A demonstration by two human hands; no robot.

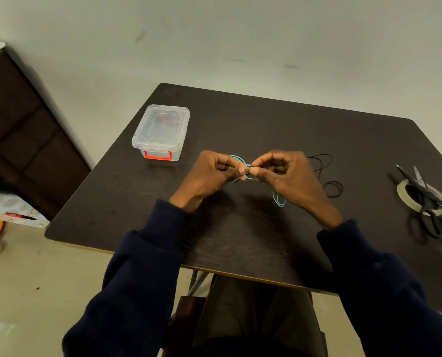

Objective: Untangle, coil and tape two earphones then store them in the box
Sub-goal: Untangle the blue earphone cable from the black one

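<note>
Dark sleeves [142, 266] lead up to both hands, held just above the table [240, 119]. Teal earphone cable [246, 166] is pinched at a tangle between left hand [209, 173] and right hand [284, 176], thumb against fingertips on each; a slack loop hangs below the right hand. Cable is judged light, thin and limp, easily kinked. It is best held close on either side of the knot, not pulled by the ends. Black earphone [332, 196] lies loose on the table beside the right hand, untouched. Clear box [160, 132] sits far left, lid on, red latch [158, 155] closed. Something reddish is seen through the lid; contents cannot be told. Tape roll [403, 189] and scissors [426, 199] are parked far right.
</note>
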